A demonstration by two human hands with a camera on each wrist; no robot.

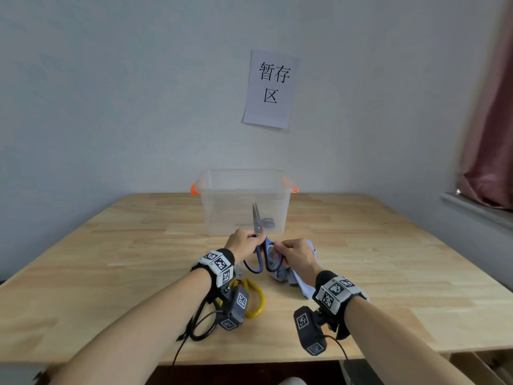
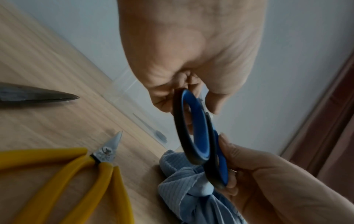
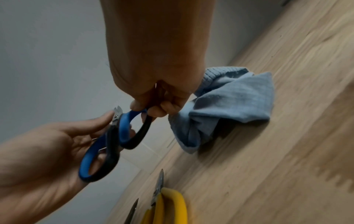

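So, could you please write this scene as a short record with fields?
held item: blue scissors, blades pointing up
left hand: grips them near the pivot
right hand: pinches one handle loop, blue cloth bunched by its fingers
on table: yellow scissors, clear bin
inside bin: dark-handled scissors
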